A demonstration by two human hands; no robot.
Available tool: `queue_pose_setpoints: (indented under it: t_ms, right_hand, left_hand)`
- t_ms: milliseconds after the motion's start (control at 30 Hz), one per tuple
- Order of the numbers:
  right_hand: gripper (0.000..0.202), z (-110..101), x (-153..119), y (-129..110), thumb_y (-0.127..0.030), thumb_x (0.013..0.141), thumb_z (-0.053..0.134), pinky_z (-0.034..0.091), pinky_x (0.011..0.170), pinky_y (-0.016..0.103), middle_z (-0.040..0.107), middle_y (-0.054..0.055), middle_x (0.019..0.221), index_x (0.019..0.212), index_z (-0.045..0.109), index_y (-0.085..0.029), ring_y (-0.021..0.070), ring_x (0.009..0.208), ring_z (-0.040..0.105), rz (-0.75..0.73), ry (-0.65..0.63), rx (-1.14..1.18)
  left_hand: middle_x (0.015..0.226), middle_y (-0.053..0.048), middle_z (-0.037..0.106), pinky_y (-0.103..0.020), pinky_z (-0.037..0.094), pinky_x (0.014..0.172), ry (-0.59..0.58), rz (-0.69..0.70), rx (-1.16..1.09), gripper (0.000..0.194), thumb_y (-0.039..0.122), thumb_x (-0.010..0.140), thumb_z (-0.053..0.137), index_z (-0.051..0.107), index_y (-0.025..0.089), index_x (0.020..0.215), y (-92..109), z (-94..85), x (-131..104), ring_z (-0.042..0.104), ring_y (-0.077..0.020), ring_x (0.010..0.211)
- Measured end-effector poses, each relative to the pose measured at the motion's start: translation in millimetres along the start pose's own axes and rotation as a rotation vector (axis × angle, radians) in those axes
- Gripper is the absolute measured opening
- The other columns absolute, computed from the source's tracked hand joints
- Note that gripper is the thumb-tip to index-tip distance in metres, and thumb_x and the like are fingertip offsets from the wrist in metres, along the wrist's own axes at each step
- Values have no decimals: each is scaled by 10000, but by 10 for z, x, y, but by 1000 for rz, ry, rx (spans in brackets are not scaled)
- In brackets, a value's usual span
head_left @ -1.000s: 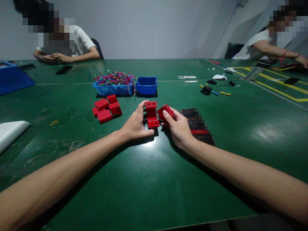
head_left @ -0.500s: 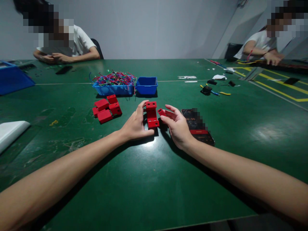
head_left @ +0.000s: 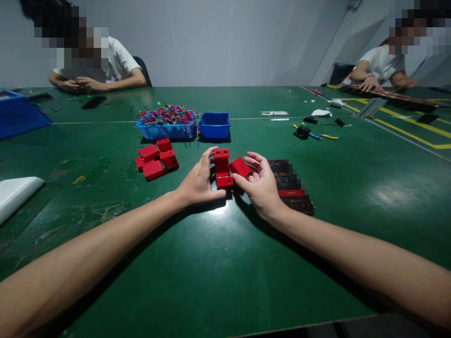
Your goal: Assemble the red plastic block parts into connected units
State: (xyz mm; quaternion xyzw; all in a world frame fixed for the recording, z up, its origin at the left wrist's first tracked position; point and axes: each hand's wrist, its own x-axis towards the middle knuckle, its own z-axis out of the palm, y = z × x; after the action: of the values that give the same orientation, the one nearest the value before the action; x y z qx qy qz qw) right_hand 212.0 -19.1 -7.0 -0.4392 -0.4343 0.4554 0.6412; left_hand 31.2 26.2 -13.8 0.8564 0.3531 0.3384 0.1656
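Observation:
My left hand (head_left: pixel 197 184) is curved round the left side of a red U-shaped block (head_left: pixel 221 165). Its forefinger lies at the block's upper end and its thumb near the lower end; round holes show in both end pieces. Just to the right, my right hand (head_left: pixel 262 188) grips a second red block (head_left: pixel 240 167) between thumb and fingers, a smooth flat face turned up. This block is tilted, its left corner close to the U-shaped one; whether they touch I cannot tell. More red blocks (head_left: pixel 153 170) lie grouped on the green table to the left.
Behind the blocks stand a blue bin of coloured wires (head_left: pixel 169 131) and a smaller blue bin (head_left: pixel 214 131). A phone (head_left: pixel 294 199) lies beside my right hand. Black parts (head_left: pixel 302 132) sit farther right. Two people work across the table (head_left: pixel 225 281).
The red block in my right hand has turned, so its broad flat face now shows instead of its holed end. My left hand is still. The co-worker's hands at right have shifted left.

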Motion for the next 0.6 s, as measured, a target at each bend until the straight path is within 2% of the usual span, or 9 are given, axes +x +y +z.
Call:
queue_pose_setpoints:
  t_ms: [133, 300, 500, 600]
  right_hand:
    - [635, -8, -28, 8, -164, 629, 792, 498, 1046, 444, 545, 105, 1352, 1216, 566, -253, 269, 1218, 568, -127, -1, -81]
    - [642, -9, -43, 5, -146, 639, 779, 495, 1058, 459, 557, 102, 1365, 1237, 581, -264, 281, 1237, 559, -112, -5, -94]
    - [564, 15, -38, -16, -206, 660, 799, 523, 964, 396, 625, 74, 1147, 1165, 550, -234, 224, 1078, 629, -70, 1, -94]
    - [482, 25, -12, -17, -306, 691, 793, 541, 812, 336, 662, 34, 1040, 1104, 554, -240, 177, 914, 652, 24, 34, 6]
  left_hand:
    - [1400, -239, 462, -592, 475, 1057, 3, -9, -14, 1020, 330, 647, 744, 173, 159, 1474, 11, -8, 16, 564, -392, 1254]
    - [1402, -224, 458, -583, 481, 1049, 8, 1, -21, 1024, 320, 639, 756, 179, 186, 1474, 11, -14, 24, 573, -381, 1236]
    - [1379, -231, 479, -579, 484, 1048, 0, -3, -18, 1023, 333, 647, 743, 169, 163, 1477, 10, -9, 12, 577, -387, 1235]
    - [1391, -226, 467, -572, 489, 1042, 7, 9, -6, 1030, 332, 639, 740, 168, 171, 1480, -3, -1, 7, 575, -384, 1235]
